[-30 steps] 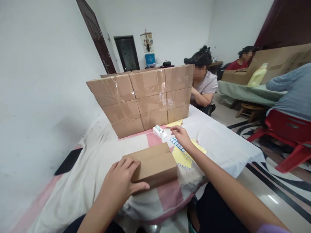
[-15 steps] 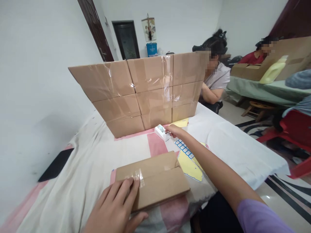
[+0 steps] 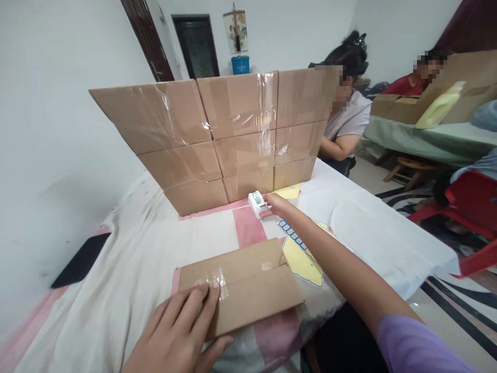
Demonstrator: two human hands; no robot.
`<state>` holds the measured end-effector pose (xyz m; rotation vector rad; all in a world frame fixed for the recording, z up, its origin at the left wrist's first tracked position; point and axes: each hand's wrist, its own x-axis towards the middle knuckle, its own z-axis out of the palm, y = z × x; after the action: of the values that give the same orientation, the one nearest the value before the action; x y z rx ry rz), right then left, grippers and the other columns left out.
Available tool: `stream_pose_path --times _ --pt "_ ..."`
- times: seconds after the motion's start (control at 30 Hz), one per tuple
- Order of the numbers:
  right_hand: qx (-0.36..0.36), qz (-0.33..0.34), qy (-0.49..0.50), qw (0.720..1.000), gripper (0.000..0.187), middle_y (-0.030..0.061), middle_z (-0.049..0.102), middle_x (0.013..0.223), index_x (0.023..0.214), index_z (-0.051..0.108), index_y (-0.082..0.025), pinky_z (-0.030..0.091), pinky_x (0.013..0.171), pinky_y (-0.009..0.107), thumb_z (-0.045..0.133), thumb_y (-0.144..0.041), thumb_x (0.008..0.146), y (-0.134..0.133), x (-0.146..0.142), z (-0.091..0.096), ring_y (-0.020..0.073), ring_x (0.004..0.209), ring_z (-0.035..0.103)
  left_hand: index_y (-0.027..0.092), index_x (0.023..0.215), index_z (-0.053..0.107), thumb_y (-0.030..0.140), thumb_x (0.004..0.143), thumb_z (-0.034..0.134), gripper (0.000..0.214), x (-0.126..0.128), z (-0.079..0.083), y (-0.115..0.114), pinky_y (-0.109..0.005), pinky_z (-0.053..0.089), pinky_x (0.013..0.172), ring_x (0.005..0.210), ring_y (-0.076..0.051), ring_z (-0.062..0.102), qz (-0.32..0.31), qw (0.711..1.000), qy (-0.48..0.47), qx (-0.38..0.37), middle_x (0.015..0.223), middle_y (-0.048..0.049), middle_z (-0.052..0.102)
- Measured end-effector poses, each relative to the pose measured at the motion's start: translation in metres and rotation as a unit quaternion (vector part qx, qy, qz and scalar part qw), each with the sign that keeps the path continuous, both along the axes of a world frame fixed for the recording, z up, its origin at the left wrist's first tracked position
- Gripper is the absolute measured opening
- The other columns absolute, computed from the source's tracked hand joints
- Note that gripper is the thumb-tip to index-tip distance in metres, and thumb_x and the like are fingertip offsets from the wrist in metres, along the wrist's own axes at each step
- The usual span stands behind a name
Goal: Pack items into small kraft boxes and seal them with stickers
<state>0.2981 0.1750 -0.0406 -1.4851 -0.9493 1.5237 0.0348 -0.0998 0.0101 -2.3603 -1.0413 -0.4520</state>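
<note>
My left hand (image 3: 176,324) lies over the left end of a flat, closed cardboard box (image 3: 248,290), fingers stretched on its top near a strip of clear tape and thumb by its front edge. Across the table, my right hand (image 3: 273,205) grips the right side of a small white device (image 3: 257,204) with a greenish window on top; its exact kind is unclear. Thumb and fingers are on either side of it. The device is close to the foot of a tall wall of taped cardboard boxes (image 3: 244,134).
Yellow cutouts (image 3: 305,264) and a blue-outlined strip (image 3: 293,234) lie under my right forearm. A black flat object (image 3: 79,261) is at the left. Behind the box wall sits a person (image 3: 349,124); another is at a green-covered table (image 3: 423,137) with a yellow bottle (image 3: 440,106).
My right hand has closed around the white device's side, and the device has turned slightly. My left hand stays on the cardboard box. The camera view has shifted a little.
</note>
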Motion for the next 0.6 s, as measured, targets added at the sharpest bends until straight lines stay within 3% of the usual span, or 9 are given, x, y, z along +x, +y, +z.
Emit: stream_pose_path --times 0.2,0.4,0.6 --pt "-0.011 -0.025 0.006 1.0 0.01 0.0011 0.057 0.07 0.095 0.061 -0.013 0.057 0.054 0.025 0.065 -0.019 0.089 -0.007 -0.003 0.005 0.0139 0.062 0.058 0.014 0.124 0.066 0.058 0.097 0.05 0.053 -0.004 -0.002 -0.001 -0.035 0.045 0.082 0.093 -0.024 0.065 0.004 1.0 0.001 0.0 0.106 -0.0086 0.075" --pt "-0.029 -0.073 -0.004 0.997 0.019 0.0011 0.064 0.089 0.107 0.063 -0.012 0.055 0.057 0.023 0.062 -0.031 0.099 -0.014 -0.008 -0.002 0.0097 0.067 0.062 0.015 0.126 0.065 0.058 0.094 0.056 0.055 -0.005 -0.004 -0.002 -0.034 0.046 0.081 0.092 -0.024 0.065 0.003 1.0 -0.004 -0.011 0.106 -0.0085 0.074" --pt "-0.014 -0.097 0.015 0.995 0.009 -0.0042 0.056 0.072 0.097 0.059 -0.013 0.055 0.052 0.02 0.059 -0.021 0.099 -0.022 -0.011 -0.009 0.008 0.055 0.059 0.014 0.129 0.064 0.061 0.09 0.061 0.061 -0.011 -0.01 0.001 -0.034 0.047 0.082 0.092 -0.024 0.065 -0.007 1.0 0.001 0.0 0.106 -0.0087 0.074"
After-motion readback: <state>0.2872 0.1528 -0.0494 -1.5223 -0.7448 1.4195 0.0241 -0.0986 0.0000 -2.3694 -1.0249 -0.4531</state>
